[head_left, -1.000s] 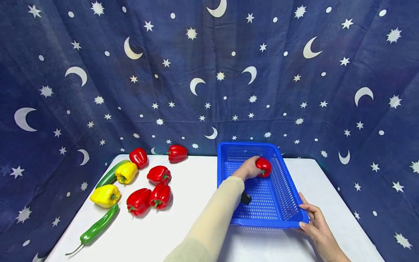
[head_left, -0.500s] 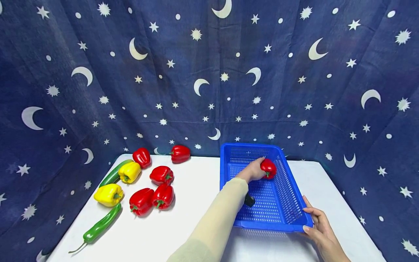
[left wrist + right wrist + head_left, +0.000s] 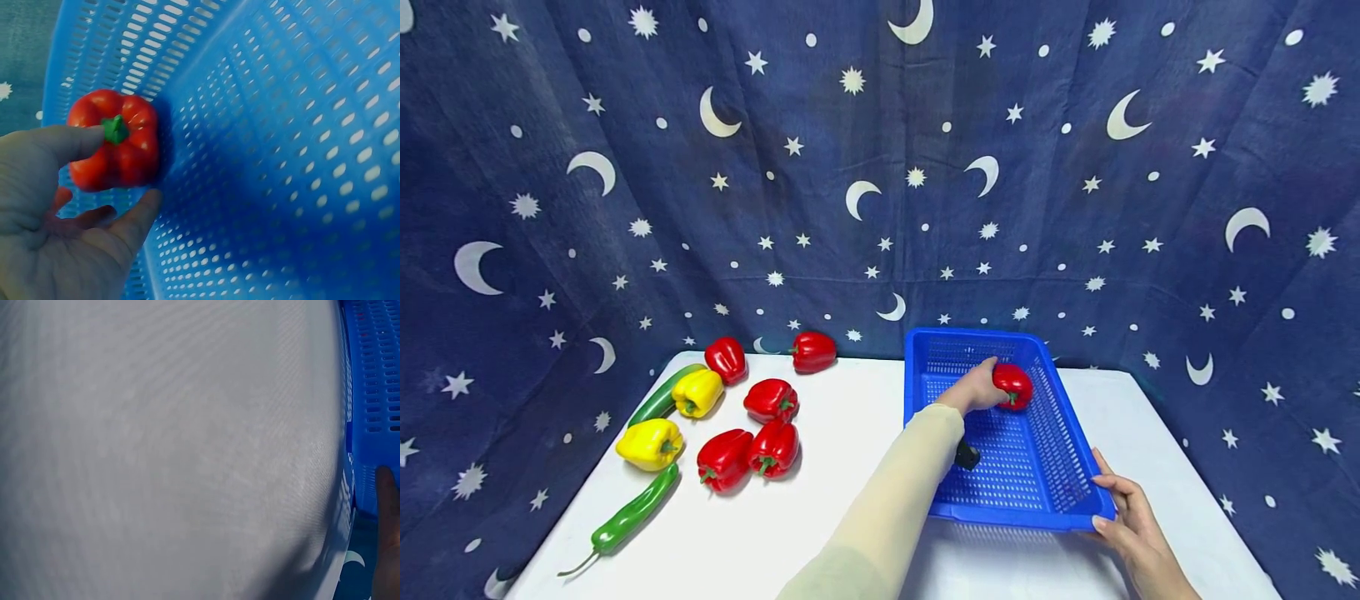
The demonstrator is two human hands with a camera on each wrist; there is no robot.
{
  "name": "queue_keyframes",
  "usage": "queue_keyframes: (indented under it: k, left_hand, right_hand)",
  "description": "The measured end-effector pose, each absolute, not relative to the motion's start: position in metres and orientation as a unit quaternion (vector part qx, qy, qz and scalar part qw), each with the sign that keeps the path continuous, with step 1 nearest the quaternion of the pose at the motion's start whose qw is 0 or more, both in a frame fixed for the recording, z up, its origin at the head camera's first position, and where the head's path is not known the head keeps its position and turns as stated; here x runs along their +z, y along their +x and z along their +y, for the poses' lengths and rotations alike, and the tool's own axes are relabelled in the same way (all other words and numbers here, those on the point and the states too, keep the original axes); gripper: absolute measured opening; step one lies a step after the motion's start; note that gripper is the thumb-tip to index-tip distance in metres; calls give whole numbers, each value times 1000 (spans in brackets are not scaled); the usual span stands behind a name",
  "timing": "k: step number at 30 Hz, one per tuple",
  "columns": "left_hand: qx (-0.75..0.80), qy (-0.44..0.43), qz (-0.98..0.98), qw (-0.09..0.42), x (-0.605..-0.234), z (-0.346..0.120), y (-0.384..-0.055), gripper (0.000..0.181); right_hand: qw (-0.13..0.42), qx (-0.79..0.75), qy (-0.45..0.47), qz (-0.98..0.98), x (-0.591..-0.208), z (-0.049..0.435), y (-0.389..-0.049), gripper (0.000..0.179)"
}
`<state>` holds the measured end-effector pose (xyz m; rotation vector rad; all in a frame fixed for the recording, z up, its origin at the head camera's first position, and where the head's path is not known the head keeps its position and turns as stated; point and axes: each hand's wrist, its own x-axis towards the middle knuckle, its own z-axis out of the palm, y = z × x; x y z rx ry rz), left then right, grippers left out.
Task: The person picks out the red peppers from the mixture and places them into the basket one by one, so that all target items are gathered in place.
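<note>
A red bell pepper (image 3: 1015, 386) lies inside the blue perforated basket (image 3: 1022, 522), near its far right wall. My left hand (image 3: 976, 387) is beside the pepper inside the basket. In the left wrist view, the left thumb lies by the green stem of the pepper (image 3: 139, 157), while the fingers (image 3: 139, 222) are spread away from its lower side. My right hand (image 3: 1138, 525) holds the basket's near right corner, thumb on the near rim and fingers along the side. Only one finger of it shows in the right wrist view.
On the white table (image 3: 842, 450), to the left, lie several red bell peppers (image 3: 724, 460), two yellow bell peppers (image 3: 651, 445), a long green chili pepper (image 3: 635, 512) and a cucumber-like green vegetable (image 3: 658, 402). A dark blue star-patterned curtain (image 3: 820, 208) hangs behind and at both sides.
The head view shifts slightly. My left hand draws a little leftward from the red pepper, which stays by the basket's right wall. My right hand keeps its hold on the corner.
</note>
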<state>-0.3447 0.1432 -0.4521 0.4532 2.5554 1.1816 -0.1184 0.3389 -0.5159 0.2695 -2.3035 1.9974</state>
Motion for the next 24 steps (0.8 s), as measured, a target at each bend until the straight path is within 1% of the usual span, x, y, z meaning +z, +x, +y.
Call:
queue_keyframes:
  k: [4, 12, 17, 24]
  left_hand:
    - [416, 158, 884, 145, -443, 134, -346, 73]
    - [429, 197, 873, 124, -413, 109, -356, 72]
    - [455, 234, 851, 121, -398, 94, -362, 72]
    - [479, 271, 825, 124, -379, 67, -358, 71]
  right_hand:
    - [49, 644, 109, -756, -516, 339, -118, 45]
    - [77, 619, 127, -772, -518, 339, -119, 47]
    - [82, 635, 148, -753, -520, 340, -121, 44]
    - [77, 633, 141, -758, -518, 339, -120, 45]
